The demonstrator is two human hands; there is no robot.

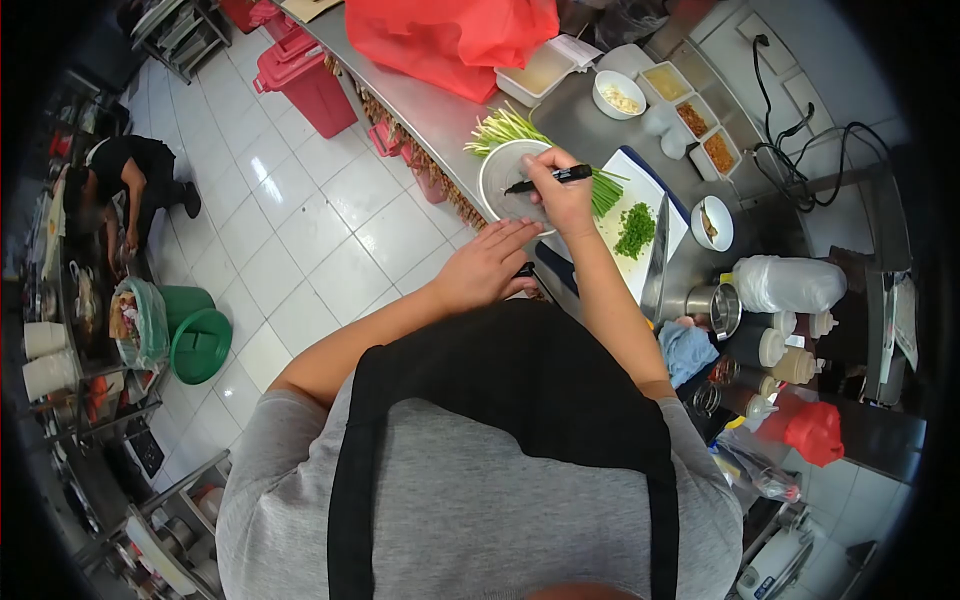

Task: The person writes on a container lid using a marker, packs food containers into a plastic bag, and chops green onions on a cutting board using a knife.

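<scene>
My right hand (562,192) is closed around a black marker (572,174), its tip over a round translucent plastic lid (497,180). My left hand (488,262) grips the near rim of this lid. A small black piece, which looks like the marker cap (526,270), is between its thumb and fingers. Under and beyond the lid lies a bunch of green stalks (508,128), partly hidden. Chopped green herbs (635,230) are heaped on a white cutting board (625,270), where a knife (657,255) rests along the right side.
Small tubs of condiments (718,152) and a white bowl (618,95) stand at the back right. A red bag (440,40) covers the far counter. Sauce bottles (770,347) and a metal cup (715,308) are to the right. Another person (135,180) bends over at far left.
</scene>
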